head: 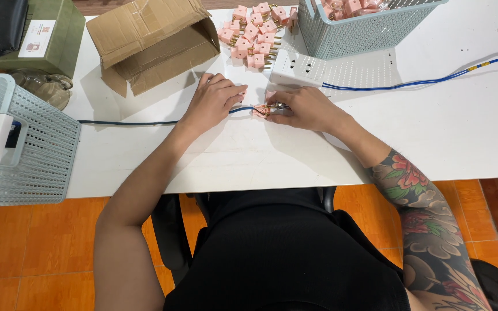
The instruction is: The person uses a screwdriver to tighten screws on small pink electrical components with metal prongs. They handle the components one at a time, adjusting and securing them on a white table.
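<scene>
On the white table [249,155] before me, my right hand [306,108] pinches a small pink plug [260,111] with brass pins, while my left hand [214,101] grips its dark blue cable [128,122].

Pink plugs [255,29] with brass-coloured pins lie at upper centre on a white table [433,132], crossed by a blue cable [422,82]. Pale blue lattice baskets [24,144] flank a brown cardboard box [151,43]; orange floor tiles [36,247] fill the lower frame.

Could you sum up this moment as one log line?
left hand: pinning blue cable | right hand: holding pink plug at the cable end | nearby: plug pile, white socket box
</scene>
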